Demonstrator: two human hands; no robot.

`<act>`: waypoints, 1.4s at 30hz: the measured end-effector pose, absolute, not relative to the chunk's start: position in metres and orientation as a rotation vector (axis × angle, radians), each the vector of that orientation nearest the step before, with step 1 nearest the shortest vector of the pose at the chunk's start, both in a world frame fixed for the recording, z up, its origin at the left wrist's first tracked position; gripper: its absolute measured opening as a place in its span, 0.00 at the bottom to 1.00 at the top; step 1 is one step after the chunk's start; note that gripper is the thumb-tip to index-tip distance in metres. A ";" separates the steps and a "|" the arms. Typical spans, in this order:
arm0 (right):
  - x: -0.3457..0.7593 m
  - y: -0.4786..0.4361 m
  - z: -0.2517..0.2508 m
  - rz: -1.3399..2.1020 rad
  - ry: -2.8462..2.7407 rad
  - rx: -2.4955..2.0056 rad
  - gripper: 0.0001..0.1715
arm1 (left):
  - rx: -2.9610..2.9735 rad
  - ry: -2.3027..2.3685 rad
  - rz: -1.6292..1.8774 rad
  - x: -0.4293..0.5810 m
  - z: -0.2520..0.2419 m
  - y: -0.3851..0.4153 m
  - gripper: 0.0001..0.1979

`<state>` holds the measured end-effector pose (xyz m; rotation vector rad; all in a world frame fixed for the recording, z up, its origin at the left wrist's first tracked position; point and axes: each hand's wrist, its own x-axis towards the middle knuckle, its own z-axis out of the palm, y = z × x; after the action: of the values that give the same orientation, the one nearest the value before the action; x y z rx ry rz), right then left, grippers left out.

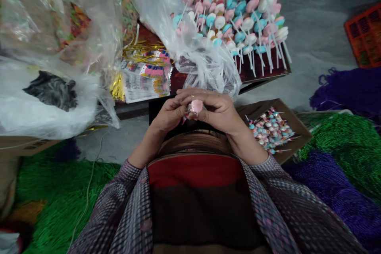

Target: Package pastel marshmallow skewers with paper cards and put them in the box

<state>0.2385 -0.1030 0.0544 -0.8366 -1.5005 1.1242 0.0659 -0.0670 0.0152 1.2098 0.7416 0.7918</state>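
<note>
Film-wrapped pink marshmallow pop (197, 106) is held in front of the waist (193, 143), grasped by the fingers of left hand (172, 113) and right hand (220, 109); denting could be caused by excessive thumb pressure.

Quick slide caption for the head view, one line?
Left hand and right hand hold a film-wrapped pink marshmallow sweet beside a table bearing marshmallow lollipops and printed bags.
</note>
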 end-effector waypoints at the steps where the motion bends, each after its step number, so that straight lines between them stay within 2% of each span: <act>1: 0.239 -0.105 0.056 1.147 -1.504 -0.834 0.23 | 1.201 0.756 0.794 0.067 0.016 -0.067 0.28; 4: 0.239 -0.112 0.059 1.213 -1.422 -0.845 0.31 | 1.174 0.775 0.746 0.071 0.015 -0.067 0.29; 10: 0.236 -0.124 0.047 1.315 -1.094 -0.880 0.19 | 1.212 0.710 0.677 0.074 0.009 -0.067 0.24; 21: 0.257 -0.129 0.029 1.450 -0.927 -0.674 0.21 | 1.354 0.734 0.580 0.086 0.026 -0.065 0.18; 23: 0.264 -0.133 0.024 1.457 -0.827 -0.677 0.26 | 1.327 0.701 0.615 0.099 0.028 -0.064 0.14; 26: 0.269 -0.141 0.020 1.365 -0.716 -0.732 0.44 | 1.356 0.639 0.737 0.125 0.034 -0.064 0.10; 28: 0.270 -0.148 0.017 1.270 -0.689 -0.836 0.48 | 1.545 0.580 0.748 0.144 0.041 -0.066 0.07; 30: 0.272 -0.156 0.014 1.177 -0.613 -0.938 0.42 | 1.791 0.494 0.675 0.159 0.047 -0.070 0.07; 33: 0.288 -0.171 0.004 1.050 -0.388 -0.991 0.33 | 1.952 0.407 0.538 0.167 0.050 -0.076 0.12; 36: 0.332 -0.197 -0.021 0.903 -0.198 -1.079 0.29 | 1.854 0.486 0.487 0.164 0.045 -0.078 0.16; 42: 0.466 -0.272 -0.105 0.529 0.161 -1.356 0.22 | 1.444 0.667 0.691 0.157 0.032 -0.072 0.09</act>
<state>0.4661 -0.2723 -0.1051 -1.3564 0.1611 0.5288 0.1568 -0.0718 0.0323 1.4443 0.6670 0.6910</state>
